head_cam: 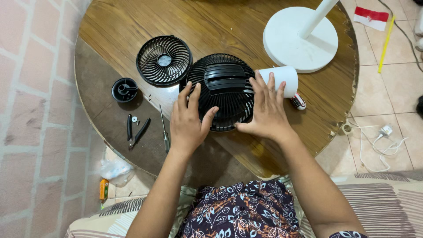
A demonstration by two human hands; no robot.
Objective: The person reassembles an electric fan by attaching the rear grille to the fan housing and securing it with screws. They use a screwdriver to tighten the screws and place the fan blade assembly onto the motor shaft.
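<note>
Round wooden table (132,22) on beige floor tiles (387,101), pink brick-patterned wall (31,88) on the left

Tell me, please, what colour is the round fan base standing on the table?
White, seen in the head view: the fan base.

I had one head-worn view, looking steeply down from close above the round brown wooden table (132,22). It faced away from my lap, taking in tiled floor on the right and a brick-patterned surface on the left.
</note>
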